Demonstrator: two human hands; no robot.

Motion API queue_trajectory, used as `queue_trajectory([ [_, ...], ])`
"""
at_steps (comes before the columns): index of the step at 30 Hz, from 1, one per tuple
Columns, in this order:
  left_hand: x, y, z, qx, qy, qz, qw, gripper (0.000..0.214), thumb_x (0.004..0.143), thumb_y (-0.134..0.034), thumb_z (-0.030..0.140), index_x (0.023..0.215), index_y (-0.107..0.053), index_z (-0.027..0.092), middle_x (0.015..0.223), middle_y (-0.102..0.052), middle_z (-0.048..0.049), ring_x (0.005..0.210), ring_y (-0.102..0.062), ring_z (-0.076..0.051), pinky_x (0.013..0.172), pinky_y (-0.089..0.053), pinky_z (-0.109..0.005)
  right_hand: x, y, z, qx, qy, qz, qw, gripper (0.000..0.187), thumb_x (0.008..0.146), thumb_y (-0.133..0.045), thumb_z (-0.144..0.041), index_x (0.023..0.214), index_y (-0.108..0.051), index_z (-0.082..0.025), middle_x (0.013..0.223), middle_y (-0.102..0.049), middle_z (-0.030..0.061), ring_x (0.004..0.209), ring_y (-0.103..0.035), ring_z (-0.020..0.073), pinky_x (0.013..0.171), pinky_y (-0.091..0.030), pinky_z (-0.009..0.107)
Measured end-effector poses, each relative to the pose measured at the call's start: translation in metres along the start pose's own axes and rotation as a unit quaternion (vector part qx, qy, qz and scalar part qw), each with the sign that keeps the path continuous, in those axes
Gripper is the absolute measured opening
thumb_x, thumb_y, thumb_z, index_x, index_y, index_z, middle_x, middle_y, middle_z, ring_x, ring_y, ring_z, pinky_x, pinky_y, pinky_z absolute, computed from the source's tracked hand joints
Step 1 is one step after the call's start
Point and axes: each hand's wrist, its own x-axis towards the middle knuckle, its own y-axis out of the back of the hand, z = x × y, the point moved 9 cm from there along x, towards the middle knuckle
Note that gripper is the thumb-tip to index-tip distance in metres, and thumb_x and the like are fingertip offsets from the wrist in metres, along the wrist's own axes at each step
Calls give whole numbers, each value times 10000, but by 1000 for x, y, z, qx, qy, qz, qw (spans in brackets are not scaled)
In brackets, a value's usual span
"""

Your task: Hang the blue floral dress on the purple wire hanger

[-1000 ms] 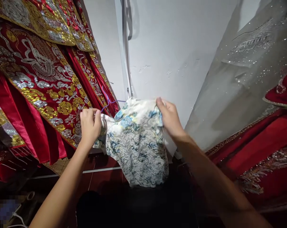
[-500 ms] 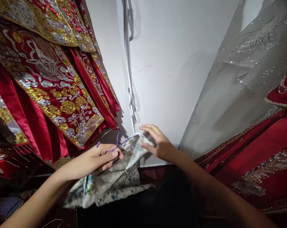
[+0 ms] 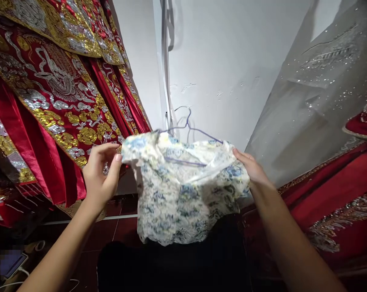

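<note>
A short-sleeved floral blouse point(image 3: 168, 202), white with blue and yellow print, hangs spread out on a purple wire hanger point(image 3: 188, 125). The hanger's hook points up, and its lower bar shows inside the neckline. My left hand point(image 3: 101, 174) has thumb and fingertips at the outer edge of the sleeve on the left, pinching it. On the other side my right hand point(image 3: 252, 167) grips the opposite shoulder and sleeve, thumb on top; its other fingers are mostly hidden behind the cloth.
Red garments with gold and silver embroidery point(image 3: 80, 105) hang at the left. A sheer sparkling white dress point(image 3: 295, 105) and a red beaded garment point(image 3: 332, 190) are at the right. A white wall point(image 3: 220, 61) with a vertical metal rail point(image 3: 164, 61) stands ahead.
The blouse, bunched and low before, is now spread out upright on the hanger. My hands have moved apart to its two sleeves, and the hook has shifted up and right.
</note>
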Motion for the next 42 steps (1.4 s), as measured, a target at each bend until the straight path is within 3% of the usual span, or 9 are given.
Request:
queue_trajectory([
  [8, -87, -115, -51, 13, 181, -332, 926, 444, 922, -507, 547, 695, -624, 185, 647, -637, -18, 615, -591, -186, 605, -387, -275, 16, -63, -5, -38, 0, -124, 991, 446, 755, -781, -524, 1040, -750, -182, 935, -776, 93, 867, -742, 266, 724, -587, 327],
  [17, -120, -162, -46, -242, 308, -209, 896, 412, 818, -656, 555, 949, -676, 165, 850, -702, -67, 813, -649, -207, 750, -485, -291, 4, -25, 45, 7, -81, -104, 991, 365, 755, -789, -515, 936, -764, -200, 830, -778, 52, 702, -731, 201, 631, -567, 251],
  [25, -105, -178, -49, -142, 278, -200, 929, 493, 889, -566, 529, 553, -567, 168, 479, -422, 32, 496, -411, -119, 526, -316, -256, -1, -26, 39, -28, -71, -77, 994, 397, 751, -768, -562, 896, -748, -193, 775, -760, 45, 674, -712, 201, 627, -566, 263],
  [29, -110, -177, -51, -201, 307, -176, 913, 469, 933, -504, 488, 643, -651, 150, 602, -614, -25, 633, -595, -167, 632, -438, -266, 1, -20, 30, -54, -58, -79, 994, 421, 776, -731, -576, 942, -726, -189, 836, -752, 62, 738, -715, 221, 669, -567, 295],
  [33, -133, -174, -45, -236, 344, -174, 892, 412, 913, -543, 461, 651, -638, 157, 672, -685, -48, 684, -655, -184, 679, -490, -281, -10, 15, 29, -116, 76, 99, 985, 451, 765, -747, -516, 1062, -658, -188, 1008, -710, 90, 902, -679, 223, 751, -543, 306],
  [35, -148, -172, -42, -247, 360, -169, 884, 375, 899, -557, 432, 635, -609, 170, 647, -669, -36, 659, -647, -180, 658, -494, -282, -47, 36, 38, -144, 183, 283, 931, 500, 755, -756, -465, 1153, -590, -211, 1146, -650, 95, 1021, -630, 219, 832, -520, 313],
  [37, -160, -170, -39, -262, 374, -165, 874, 362, 888, -558, 404, 604, -578, 181, 619, -642, -25, 653, -644, -182, 657, -496, -287, -83, 30, 74, -132, 194, 357, 904, 462, 803, -698, -467, 1180, -544, -250, 1186, -612, 84, 1057, -602, 228, 885, -503, 336],
  [39, -168, -168, -35, -276, 380, -174, 865, 359, 883, -556, 384, 585, -571, 183, 606, -626, -22, 646, -636, -182, 658, -491, -290, -94, -3, 125, -115, 99, 274, 950, 329, 851, -620, -526, 1027, -581, -250, 1016, -636, 65, 950, -611, 233, 848, -508, 358],
  [42, -172, -162, -27, -294, 373, -207, 855, 344, 886, -549, 360, 597, -591, 179, 617, -628, -25, 646, -620, -178, 660, -478, -288, -99, -84, 179, -72, -44, 10, 996, 449, 893, -493, -651, 909, -607, -217, 861, -634, 73, 791, -613, 231, 737, -514, 373],
])
